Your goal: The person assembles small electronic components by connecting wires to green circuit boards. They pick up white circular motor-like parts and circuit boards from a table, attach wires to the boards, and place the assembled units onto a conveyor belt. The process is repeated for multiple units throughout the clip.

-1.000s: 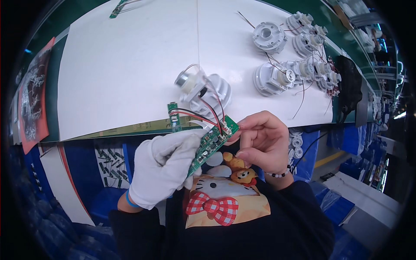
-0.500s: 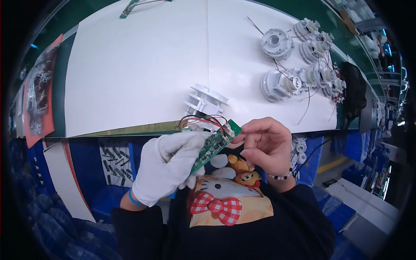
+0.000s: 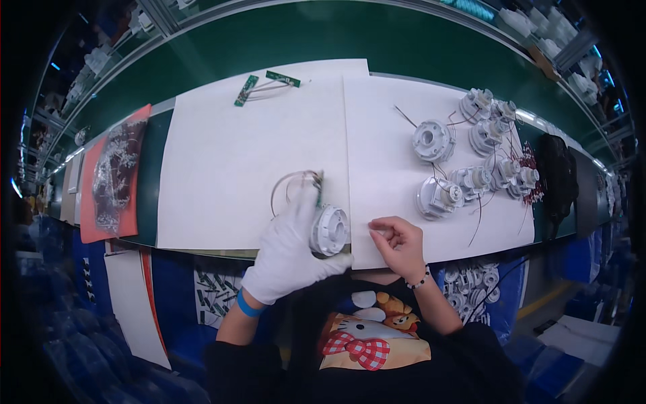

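While a long green workbench (image 3: 269, 37) stretches across the view, smooth white sheets (image 3: 229, 155) cover much of its near side, flanked at left by a flat orange-red sheet (image 3: 142, 128) under a clear plastic bag (image 3: 113, 182) of small parts. At right, pale grey plastic round housings (image 3: 471, 177) stand close together, thin wires trailing among them.

At center, a person's white-gloved left hand (image 3: 289, 249) curves around a single pale, ring-faced plastic housing (image 3: 331, 230) near the bench's front edge, fingers stretched past its far side and thumb along its near side; whether they press on it cannot be told. The bare right hand (image 3: 402, 246) waits just beside, its fingers loosely curled and gripping nothing visible.

A narrow green circuit board (image 3: 319, 192), blurred, shows at the gloved fingertips, and thin reddish wires (image 3: 274, 195) loop out to the left. Those wires look the likeliest trouble: caught on the glove's fabric, a quick withdrawal could tug them loose from the board. The round housing, if released off balance, might also roll toward the edge and drag the board along.
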A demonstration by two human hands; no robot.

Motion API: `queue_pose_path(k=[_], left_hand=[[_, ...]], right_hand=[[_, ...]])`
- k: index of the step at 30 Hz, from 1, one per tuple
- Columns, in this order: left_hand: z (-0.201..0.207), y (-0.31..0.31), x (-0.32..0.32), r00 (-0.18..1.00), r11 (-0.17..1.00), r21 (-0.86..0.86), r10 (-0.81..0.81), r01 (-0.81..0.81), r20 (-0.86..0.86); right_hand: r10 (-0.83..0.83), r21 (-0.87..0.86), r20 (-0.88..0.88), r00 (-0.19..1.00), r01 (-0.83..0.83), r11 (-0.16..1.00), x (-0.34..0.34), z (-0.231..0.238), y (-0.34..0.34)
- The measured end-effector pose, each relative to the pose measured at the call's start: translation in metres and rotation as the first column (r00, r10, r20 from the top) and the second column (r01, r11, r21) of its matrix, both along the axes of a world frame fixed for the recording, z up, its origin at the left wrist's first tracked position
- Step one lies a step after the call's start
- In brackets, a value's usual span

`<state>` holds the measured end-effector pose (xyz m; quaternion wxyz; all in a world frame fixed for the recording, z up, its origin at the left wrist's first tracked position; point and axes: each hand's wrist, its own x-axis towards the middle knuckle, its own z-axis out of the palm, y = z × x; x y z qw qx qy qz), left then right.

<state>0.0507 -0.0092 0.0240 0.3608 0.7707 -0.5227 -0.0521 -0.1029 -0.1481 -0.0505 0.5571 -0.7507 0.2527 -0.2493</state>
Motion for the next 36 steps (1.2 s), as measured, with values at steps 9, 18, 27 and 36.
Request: queue_pose_path(k=[9, 18, 27, 36], left_hand=[[0.03, -0.011, 0.014, 0.988, 0.975, 0.22, -0.006, -0.028, 0.155], [0.103, -0.07, 0.24, 0.276, 0.624, 0.152, 0.105, -0.767, 0.956], [-0.046, -0.179, 0.362, 0.08, 0.325, 0.231, -0.418, -0.917, 0.905], [-0.003, -0.177, 0.288, 0.682, 0.87, 0.399, -0.104, -0.29, 0.724]], right_hand=[[0.008, -0.029, 0.03, 1.0, -0.007, 1.0, -0.005, 0.001, -0.003], [-0.008, -0.145, 0.074, 0.997, 0.019, 0.989, -0.001, 0.0, 0.004], [0.031, -0.256, 0.004, 1.0, -0.029, 0.966, -0.005, 0.006, 0.008], [-0.007, -0.182, -0.063, 0.998, -0.004, 0.983, -0.006, 0.001, 0.001]])
